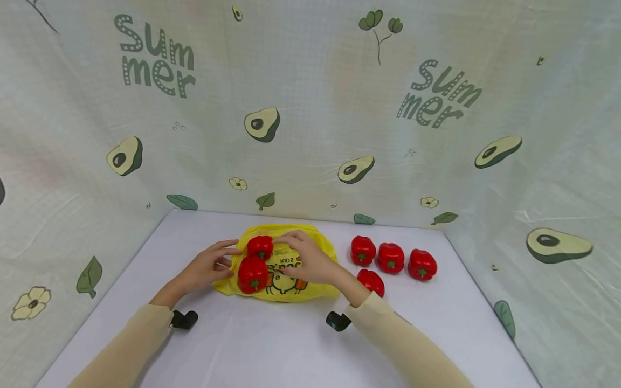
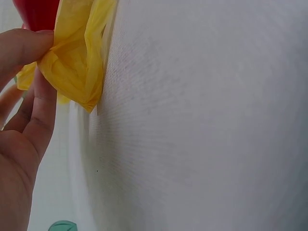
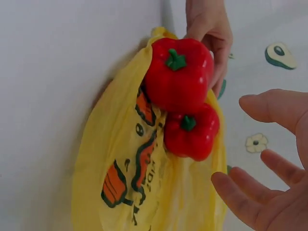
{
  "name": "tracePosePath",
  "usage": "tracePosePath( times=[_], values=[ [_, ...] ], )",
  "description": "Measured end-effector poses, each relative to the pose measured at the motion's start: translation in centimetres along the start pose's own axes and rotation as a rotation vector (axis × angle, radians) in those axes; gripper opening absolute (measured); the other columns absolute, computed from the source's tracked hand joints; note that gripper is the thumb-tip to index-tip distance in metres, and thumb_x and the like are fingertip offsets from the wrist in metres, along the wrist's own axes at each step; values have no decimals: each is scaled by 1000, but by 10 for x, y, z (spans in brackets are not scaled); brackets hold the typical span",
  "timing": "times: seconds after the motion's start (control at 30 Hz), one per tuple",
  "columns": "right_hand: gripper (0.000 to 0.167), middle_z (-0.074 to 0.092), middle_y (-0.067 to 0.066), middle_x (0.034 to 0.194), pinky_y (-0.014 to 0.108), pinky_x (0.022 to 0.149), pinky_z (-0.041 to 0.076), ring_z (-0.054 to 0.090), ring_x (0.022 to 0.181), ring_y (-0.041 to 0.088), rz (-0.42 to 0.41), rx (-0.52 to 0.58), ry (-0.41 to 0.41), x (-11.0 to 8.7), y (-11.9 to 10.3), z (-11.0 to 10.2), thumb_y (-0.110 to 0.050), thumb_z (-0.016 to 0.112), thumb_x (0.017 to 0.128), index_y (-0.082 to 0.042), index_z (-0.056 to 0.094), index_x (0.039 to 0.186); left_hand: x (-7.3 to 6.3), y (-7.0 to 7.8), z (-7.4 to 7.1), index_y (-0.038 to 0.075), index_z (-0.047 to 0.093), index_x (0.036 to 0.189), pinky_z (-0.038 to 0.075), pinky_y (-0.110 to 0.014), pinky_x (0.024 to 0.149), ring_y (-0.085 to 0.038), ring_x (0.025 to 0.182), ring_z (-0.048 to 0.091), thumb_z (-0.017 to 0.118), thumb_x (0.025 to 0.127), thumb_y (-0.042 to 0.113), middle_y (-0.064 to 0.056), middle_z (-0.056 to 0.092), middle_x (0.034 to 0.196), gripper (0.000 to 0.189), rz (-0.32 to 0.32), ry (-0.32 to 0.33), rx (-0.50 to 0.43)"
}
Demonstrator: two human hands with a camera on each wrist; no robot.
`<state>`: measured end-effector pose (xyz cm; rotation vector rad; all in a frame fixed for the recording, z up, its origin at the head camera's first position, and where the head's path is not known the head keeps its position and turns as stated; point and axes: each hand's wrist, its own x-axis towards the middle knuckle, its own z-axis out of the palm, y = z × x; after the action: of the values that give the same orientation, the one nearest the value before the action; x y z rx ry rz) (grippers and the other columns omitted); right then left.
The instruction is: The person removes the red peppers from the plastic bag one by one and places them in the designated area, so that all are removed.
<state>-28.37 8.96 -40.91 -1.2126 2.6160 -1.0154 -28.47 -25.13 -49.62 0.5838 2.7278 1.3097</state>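
Note:
A yellow plastic bag with a cartoon print lies on the table. On its left part sit two red bell peppers, the nearer one in front of the farther one. At the bag's left edge is my left hand; the left wrist view shows its thumb and a finger pinching a gathered bit of yellow plastic beside a pepper. Over the bag's right half hovers my right hand, its fingers spread and holding nothing. The right wrist view shows both peppers' green stems facing it.
Three more red peppers stand in a row to the right, at the left, middle and right. Another pepper sits nearer, partly behind the right forearm. A printed cloth hangs behind and beside the white table.

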Motion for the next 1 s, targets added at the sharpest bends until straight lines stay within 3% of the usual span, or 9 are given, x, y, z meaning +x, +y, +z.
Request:
tracePosePath(
  times=[0.3,0.43,0.7,1.0],
  values=[
    [66,48,10,152,40,108,56,49,136,28,21,-2,-62,18,3,39,-3,80,93,-16,54,152,-1,-2,0,9,66,143,63,-28,91,-28,112,70,82,92,2,-15,38,167,54,5,7,-3],
    [67,48,9,153,33,110,54,47,140,26,21,-33,-66,21,4,52,-8,82,93,-18,54,152,-1,-3,0,9,66,142,63,-29,91,-28,112,71,82,92,3,-16,38,167,53,14,5,-2],
    [69,46,7,153,25,104,54,50,138,23,44,-22,-85,29,2,68,-9,84,92,-24,53,153,-2,0,-2,10,66,143,63,-29,92,-29,112,70,82,92,3,-16,38,167,54,15,-8,-8],
    [71,44,7,152,29,107,54,48,140,25,62,-48,-101,31,-2,76,-7,83,91,-26,54,153,-1,1,-1,11,66,143,63,-29,91,-28,113,70,82,92,4,-16,37,167,54,13,-10,-10]
  ],
)
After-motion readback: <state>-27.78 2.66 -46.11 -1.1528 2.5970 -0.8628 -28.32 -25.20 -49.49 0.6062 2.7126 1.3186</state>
